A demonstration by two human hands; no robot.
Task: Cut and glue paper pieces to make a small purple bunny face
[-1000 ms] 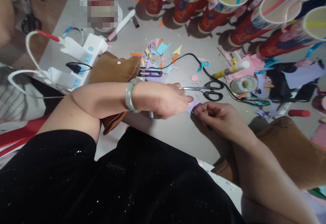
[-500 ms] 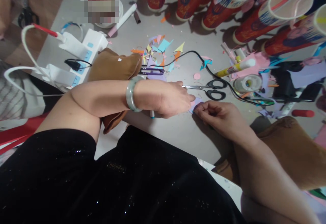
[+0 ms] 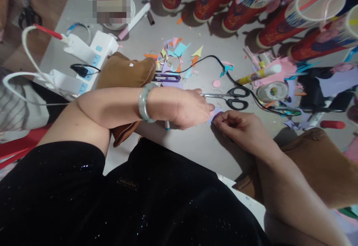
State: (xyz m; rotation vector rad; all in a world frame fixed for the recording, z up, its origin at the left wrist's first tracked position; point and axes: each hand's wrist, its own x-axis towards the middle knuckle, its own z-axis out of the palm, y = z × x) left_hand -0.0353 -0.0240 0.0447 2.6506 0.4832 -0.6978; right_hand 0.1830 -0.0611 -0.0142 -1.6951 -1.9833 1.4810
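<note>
Between my hands, low over the table, is a small piece of purple paper (image 3: 214, 114). My left hand (image 3: 191, 108), back upward and with a pale green bangle at the wrist, is closed at the paper's left side; its fingertips are partly hidden. At the right edge, the thumb and fingers of my right hand (image 3: 242, 130) pinch the same paper. Black-handled scissors (image 3: 237, 98) lie just beyond, their blades reaching toward my left fingers. A small pink paper disc (image 3: 216, 83) lies behind the scissors.
Red paper cups (image 3: 207, 3) with straws stand along the back. Coloured scraps (image 3: 180, 50), purple snips (image 3: 167, 77) and a black cable (image 3: 212, 56) lie in the middle. Brown cushions (image 3: 321, 167) lie under or beside both arms. A white power strip (image 3: 102, 46) is at left, a glue stick (image 3: 260, 75) at right.
Both hands keep almost the same place and grip on the purple paper. The whole view has shifted very slightly.
</note>
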